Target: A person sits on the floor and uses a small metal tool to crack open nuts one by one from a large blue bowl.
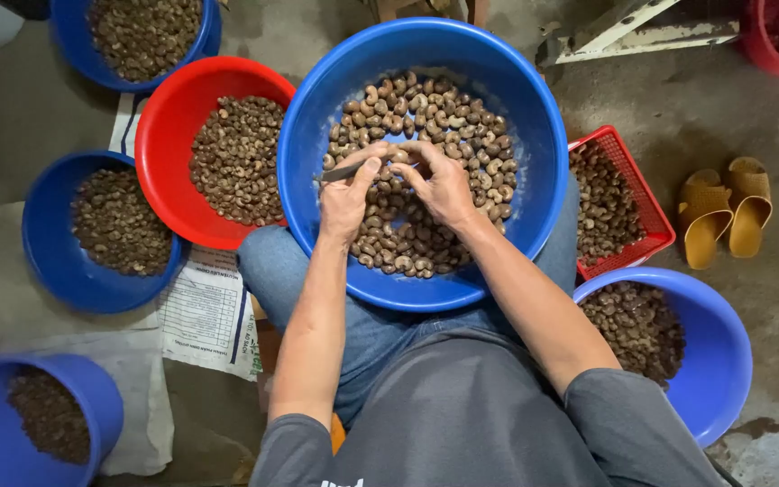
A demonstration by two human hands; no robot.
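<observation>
Gripping thin dark tool (pixel 346 171) – left hand (pixel 346 200) closed, right hand (pixel 442 185) pinching curved tan nut (pixel 399 155), w/ blue basin (pixel 534 135) beneath

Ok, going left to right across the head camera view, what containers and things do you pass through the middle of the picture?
Round blue plastic basin of nuts on the floor → round red plastic basin of nuts → large blue plastic basin on the lap, with left hand holding a thin metal tool, then right hand → red mesh plastic basket → yellow slip-on sandals.
</observation>
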